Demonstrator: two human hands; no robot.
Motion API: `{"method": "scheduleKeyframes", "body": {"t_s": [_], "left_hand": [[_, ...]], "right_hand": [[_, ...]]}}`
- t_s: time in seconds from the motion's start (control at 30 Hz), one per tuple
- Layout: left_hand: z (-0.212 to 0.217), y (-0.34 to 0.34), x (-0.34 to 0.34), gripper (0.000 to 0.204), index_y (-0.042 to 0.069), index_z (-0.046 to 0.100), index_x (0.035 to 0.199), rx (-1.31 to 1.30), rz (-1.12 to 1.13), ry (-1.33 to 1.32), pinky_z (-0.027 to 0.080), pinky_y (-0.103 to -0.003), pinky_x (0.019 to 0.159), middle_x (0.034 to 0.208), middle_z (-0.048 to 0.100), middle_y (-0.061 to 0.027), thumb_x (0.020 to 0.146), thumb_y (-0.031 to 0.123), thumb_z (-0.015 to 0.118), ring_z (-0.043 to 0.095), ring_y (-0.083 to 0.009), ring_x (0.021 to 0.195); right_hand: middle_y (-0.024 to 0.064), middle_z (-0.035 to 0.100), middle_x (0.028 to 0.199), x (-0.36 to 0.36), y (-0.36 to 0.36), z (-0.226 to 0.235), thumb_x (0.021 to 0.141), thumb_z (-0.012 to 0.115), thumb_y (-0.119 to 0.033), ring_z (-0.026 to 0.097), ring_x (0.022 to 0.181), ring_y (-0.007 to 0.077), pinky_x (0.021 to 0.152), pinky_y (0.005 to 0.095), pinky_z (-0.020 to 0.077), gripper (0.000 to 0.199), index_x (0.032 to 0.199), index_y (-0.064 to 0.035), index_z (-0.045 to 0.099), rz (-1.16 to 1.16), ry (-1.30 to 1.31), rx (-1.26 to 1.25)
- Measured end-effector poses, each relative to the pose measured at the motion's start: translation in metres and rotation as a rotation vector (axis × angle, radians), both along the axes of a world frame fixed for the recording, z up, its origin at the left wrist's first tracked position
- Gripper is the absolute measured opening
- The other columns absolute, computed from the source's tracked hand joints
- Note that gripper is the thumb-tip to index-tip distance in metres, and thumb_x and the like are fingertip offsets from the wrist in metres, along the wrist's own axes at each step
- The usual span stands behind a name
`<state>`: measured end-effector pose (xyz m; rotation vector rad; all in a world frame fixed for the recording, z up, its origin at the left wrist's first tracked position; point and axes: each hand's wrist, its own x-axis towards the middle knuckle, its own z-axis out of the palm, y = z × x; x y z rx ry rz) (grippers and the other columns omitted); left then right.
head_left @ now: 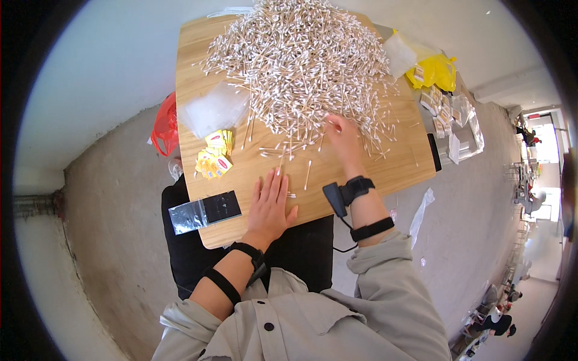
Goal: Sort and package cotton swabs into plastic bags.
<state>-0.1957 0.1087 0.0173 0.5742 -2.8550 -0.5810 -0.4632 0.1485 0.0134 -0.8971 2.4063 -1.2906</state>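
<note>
A large heap of cotton swabs with thin wooden sticks and white tips covers the far half of the wooden table. My right hand reaches into the heap's near edge, its thumb and fingers bent together in a pinch. Whatever sits between those fingertips is too small to make out. Nearer to me, my left hand lies flat on the tabletop, fingers stretched out. By its fingertips and thumb lie a few loose swabs, one a single swab between the two hands.
Left on the table are clear plastic bags, yellow printed cards, and a black flat item beside a small clear bag. A red bag hangs at left. Beyond the right edge sit a yellow bag and small boxes.
</note>
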Motion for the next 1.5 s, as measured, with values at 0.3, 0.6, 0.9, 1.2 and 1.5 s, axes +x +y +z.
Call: {"method": "scheduleKeyframes", "body": {"t_s": [0.3,0.6,0.9,1.2,1.5], "left_hand": [[0.003,-0.002,0.001,0.076,-0.001,0.031,0.144,-0.014,0.003,-0.018,0.017,-0.049,0.116,0.153,0.026,-0.0195,0.084,0.038,0.058,0.023,-0.0326,0.142],[-0.002,-0.002,0.006,0.074,-0.002,0.031,0.144,-0.04,0.008,0.034,0.018,-0.048,0.116,0.152,0.026,-0.0201,0.087,0.038,0.056,0.024,-0.0334,0.142],[0.01,0.006,0.042,0.08,-0.001,0.032,0.144,-0.002,-0.099,0.003,0.02,-0.047,0.115,0.152,0.026,-0.0215,0.084,0.04,0.064,0.024,-0.0355,0.142],[0.009,0.003,0.042,0.095,-0.001,0.03,0.145,-0.023,-0.081,0.0,0.018,-0.05,0.115,0.154,0.022,-0.0224,0.074,0.048,0.071,0.021,-0.0347,0.143],[0.001,0.004,0.036,0.076,-0.001,0.041,0.138,-0.07,-0.184,-0.092,0.013,-0.05,0.117,0.147,0.035,-0.0213,0.075,0.032,0.067,0.024,-0.0347,0.142]], "right_hand": [[0.0078,0.06,0.086,0.106,0.044,0.005,0.08,0.07,-0.012,0.062,0.076,0.022,0.071,0.034,0.0511,0.026,0.104,-0.006,0.063,-0.06,0.151,0.273],[0.0131,0.061,0.096,0.107,0.012,0.015,0.081,0.067,-0.015,0.061,0.086,0.0316,0.073,0.0397,0.05,0.025,0.105,-0.0074,0.061,-0.052,0.155,0.01],[0.0114,0.06,0.088,0.136,0.002,-0.005,0.076,0.068,-0.01,0.062,0.078,0.029,0.068,0.0384,0.0502,0.025,0.1,-0.0067,0.064,-0.026,0.135,0.043],[0.0107,0.061,0.082,0.142,0.032,-0.006,0.08,0.066,-0.007,0.063,0.075,0.0278,0.067,0.0346,0.0505,0.014,0.094,-0.0084,0.068,0.255,0.076,-0.08],[0.0098,0.058,0.089,0.159,-0.018,0.013,0.078,0.073,-0.018,0.06,0.077,0.0232,0.068,0.0339,0.0487,0.016,0.092,-0.0126,0.069,0.27,0.234,0.069]]}}
